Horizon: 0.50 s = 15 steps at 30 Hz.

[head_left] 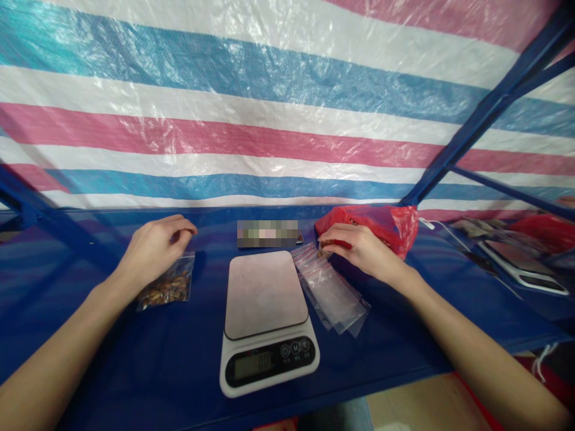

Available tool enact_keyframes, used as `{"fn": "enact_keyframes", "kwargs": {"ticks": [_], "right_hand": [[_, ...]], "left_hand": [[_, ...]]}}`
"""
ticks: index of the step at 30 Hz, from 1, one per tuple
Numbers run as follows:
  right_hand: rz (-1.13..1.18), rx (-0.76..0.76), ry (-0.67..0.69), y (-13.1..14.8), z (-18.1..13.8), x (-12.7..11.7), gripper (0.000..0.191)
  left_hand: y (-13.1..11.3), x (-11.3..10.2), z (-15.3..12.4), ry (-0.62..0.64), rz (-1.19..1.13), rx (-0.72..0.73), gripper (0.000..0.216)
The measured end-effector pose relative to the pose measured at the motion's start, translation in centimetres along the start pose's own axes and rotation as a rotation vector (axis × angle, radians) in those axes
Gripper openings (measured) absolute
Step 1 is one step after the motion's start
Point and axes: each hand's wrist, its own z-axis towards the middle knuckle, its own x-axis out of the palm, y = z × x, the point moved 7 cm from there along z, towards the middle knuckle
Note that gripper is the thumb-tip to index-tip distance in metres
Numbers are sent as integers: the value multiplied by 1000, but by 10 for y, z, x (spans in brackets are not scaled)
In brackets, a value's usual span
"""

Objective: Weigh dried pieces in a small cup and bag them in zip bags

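My left hand (pixel 155 244) rests on the blue table with its fingers curled at the top edge of a small clear bag of brown pieces (pixel 167 289). To the right, my right hand (pixel 359 247) has its fingers pinched on the top end of a stack of empty clear zip bags (pixel 332 292), just in front of a red plastic bag (pixel 381 222). Between the hands stands a white kitchen scale (pixel 265 320) with a bare platform and a dark display.
A striped pink, white and blue tarp (pixel 269 120) hangs behind the blue table (pixel 135 359). Blue frame bars (pixel 485 108) cross at the right. Another scale (pixel 521 266) and a second red bag (pixel 548 230) lie at the far right. A small dark flat object (pixel 269 234) sits behind the scale.
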Motion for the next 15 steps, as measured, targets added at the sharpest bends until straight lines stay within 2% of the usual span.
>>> {"fn": "enact_keyframes", "kwargs": {"ticks": [4,9,12,15], "right_hand": [[-12,20,-19,-4,-1,0,9],[-11,-15,-15,6,2,-10,11],[-36,54,-137,-2,-2,-35,14],[-134,202,-296,-35,-16,-64,18]], "left_hand": [[-5,-4,-2,30,-17,-22,32],[-6,-6,-3,42,-44,-21,32],[-4,-6,-3,45,-47,-25,30],[-4,-6,-3,49,-58,-26,29]]}}
